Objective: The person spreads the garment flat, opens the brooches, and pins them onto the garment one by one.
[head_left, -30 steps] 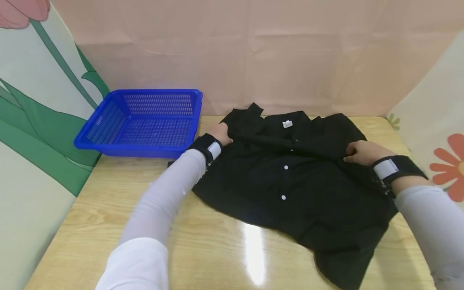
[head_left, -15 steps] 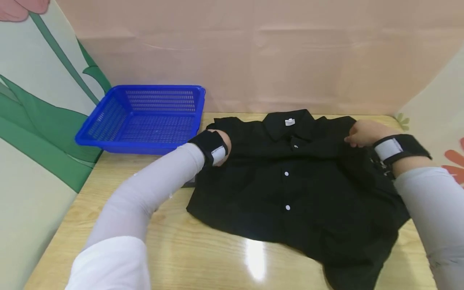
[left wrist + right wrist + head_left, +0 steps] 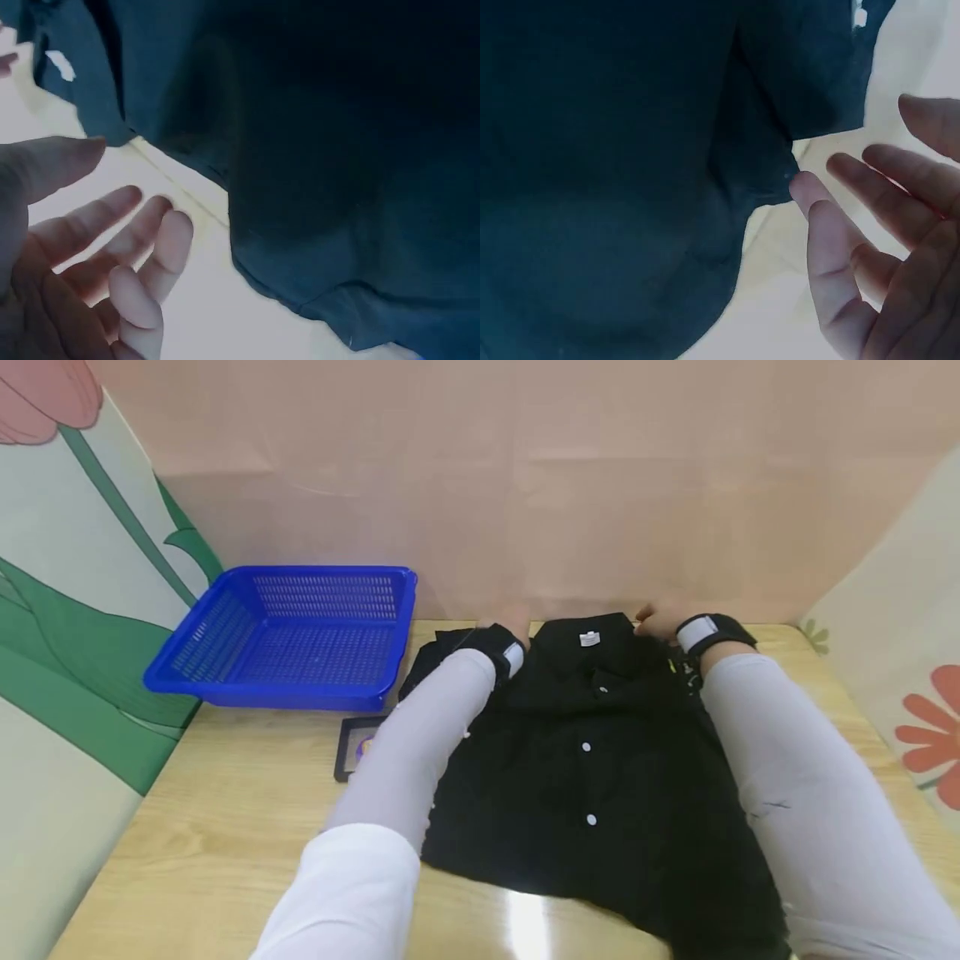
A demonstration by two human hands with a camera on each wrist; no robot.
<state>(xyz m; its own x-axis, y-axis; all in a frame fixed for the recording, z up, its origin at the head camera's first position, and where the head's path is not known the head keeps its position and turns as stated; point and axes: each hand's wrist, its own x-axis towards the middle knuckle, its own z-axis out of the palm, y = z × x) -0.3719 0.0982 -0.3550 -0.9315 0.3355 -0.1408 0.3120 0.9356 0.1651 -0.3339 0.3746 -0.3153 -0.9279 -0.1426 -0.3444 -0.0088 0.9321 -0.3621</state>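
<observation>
Left hand [image 3: 512, 620] and right hand [image 3: 663, 618], fingers loosely spread, flank the collar [image 3: 559, 640] of a shirt [image 3: 525, 793]. A basket [image 3: 270, 697] stands nearby.

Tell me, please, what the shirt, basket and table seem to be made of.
Shirt: matte cloth, as it folds softly and shows little shine; fibre unclear.
Basket: probably moulded plastic, smooth with a slight sheen, judging by its even blue colour and slotted walls.
Table: wood or wood-look laminate, glossy, from the grain and bright reflection.
</observation>
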